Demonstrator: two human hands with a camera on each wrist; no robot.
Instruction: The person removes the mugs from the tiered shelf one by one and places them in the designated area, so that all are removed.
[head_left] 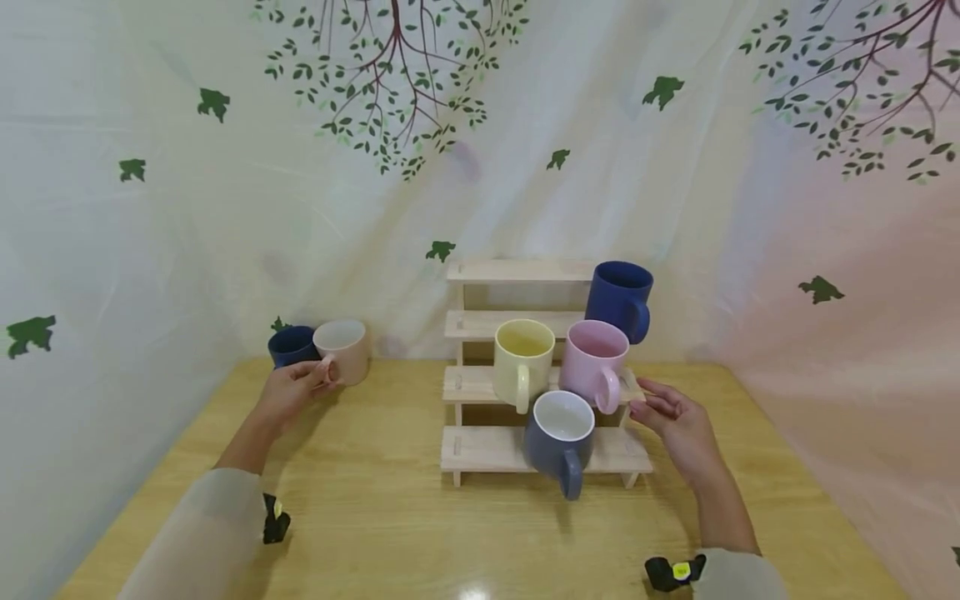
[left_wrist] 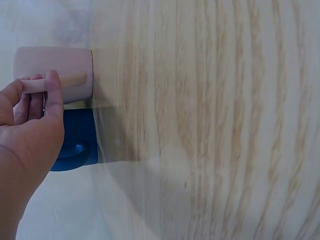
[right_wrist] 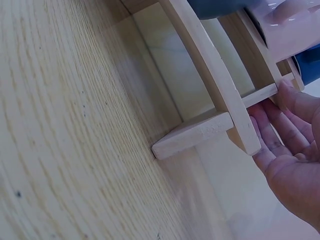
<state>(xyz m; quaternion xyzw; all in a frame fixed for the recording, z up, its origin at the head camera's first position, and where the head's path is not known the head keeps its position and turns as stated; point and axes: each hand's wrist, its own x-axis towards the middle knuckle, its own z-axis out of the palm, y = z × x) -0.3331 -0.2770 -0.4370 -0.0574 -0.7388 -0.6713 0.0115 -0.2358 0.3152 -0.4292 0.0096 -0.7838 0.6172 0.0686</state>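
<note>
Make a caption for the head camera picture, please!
The left hand holds a pale pink mug beside a blue mug; the right hand grips a wooden stand.

I'm working in what looks like a curtained recording booth; I can't tell what kind of building holds it. Behind the four-tier wooden rack (head_left: 480, 452) and on both its sides hangs pale fabric (head_left: 495, 200) printed with leafy branches (head_left: 395, 29). Under the rack runs a wood-grain tabletop (head_left: 375, 517), and nearer me than the rack, black wrist cameras (head_left: 274, 525) show at my sleeves (head_left: 206, 525).
</note>
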